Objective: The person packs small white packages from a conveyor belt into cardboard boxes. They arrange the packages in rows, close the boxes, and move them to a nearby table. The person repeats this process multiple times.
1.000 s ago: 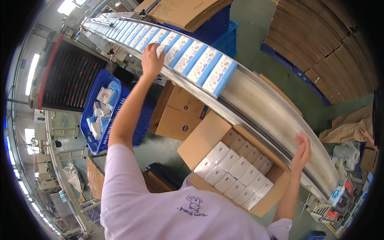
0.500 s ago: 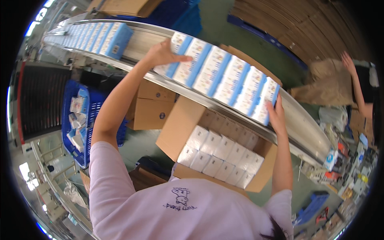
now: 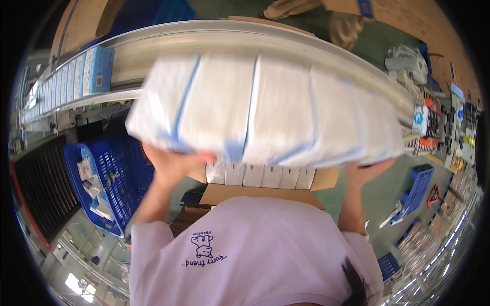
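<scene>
Between my two hands hangs a row of several white-and-blue tissue packs (image 3: 280,107), pressed side by side and blurred by motion. My left hand (image 3: 176,166) grips the left end from below, its thumb along the near side. At the right end, my right hand (image 3: 365,176) is closed against the last pack, its fingers partly under it. The row is held up in front of the conveyor and hides part of it. Below it stands an open cardboard carton (image 3: 263,195), mostly covered by the row, with white packs (image 3: 252,175) showing inside.
More tissue packs (image 3: 98,70) stand in line on the conveyor (image 3: 140,64) at the left. A blue plastic basket (image 3: 122,176) with loose packs sits at my left. Cardboard (image 3: 408,20) and a clear plastic bag (image 3: 407,64) lie beyond the conveyor. A blue crate (image 3: 419,183) is at the right.
Both hands have lifted the row of tissue packs off the conveyor and drawn it up toward me. The row has turned, showing plain white faces, and now covers most of the carton.
</scene>
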A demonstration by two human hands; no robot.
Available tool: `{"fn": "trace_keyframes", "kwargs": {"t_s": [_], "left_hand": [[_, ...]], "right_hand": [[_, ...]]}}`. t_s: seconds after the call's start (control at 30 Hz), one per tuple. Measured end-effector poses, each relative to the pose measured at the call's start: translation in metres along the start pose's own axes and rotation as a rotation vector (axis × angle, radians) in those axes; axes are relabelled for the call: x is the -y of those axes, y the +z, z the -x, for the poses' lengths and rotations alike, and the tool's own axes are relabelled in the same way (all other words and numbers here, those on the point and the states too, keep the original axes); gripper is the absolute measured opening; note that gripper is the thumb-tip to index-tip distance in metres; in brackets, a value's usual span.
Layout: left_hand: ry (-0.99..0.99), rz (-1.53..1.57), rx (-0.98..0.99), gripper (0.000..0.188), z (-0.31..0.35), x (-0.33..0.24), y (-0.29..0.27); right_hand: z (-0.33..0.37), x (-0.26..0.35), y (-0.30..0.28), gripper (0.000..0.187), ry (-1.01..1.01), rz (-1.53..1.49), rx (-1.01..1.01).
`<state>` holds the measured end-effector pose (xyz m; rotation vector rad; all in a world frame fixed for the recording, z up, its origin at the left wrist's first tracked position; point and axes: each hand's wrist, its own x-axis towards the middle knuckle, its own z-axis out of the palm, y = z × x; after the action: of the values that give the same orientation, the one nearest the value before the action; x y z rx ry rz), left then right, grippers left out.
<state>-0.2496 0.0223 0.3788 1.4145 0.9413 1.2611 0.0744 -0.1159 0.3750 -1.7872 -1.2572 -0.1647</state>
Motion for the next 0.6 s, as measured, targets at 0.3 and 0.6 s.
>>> {"fn": "trace_keyframes", "kwargs": {"t_s": [0.3,0.6], "left_hand": [[-0.705,-0.794,0.33,0.081,0.029,0.098,0.01],[0.146,-1.317,1.168,0.098,0.01,0.047,0.051]], "right_hand": [[0.052,-0.036,0.032,0.102,0.86,-0.096,0.806],[0.02,-0.001,0.051,0.098,-0.199,0.313,1.295]]}}
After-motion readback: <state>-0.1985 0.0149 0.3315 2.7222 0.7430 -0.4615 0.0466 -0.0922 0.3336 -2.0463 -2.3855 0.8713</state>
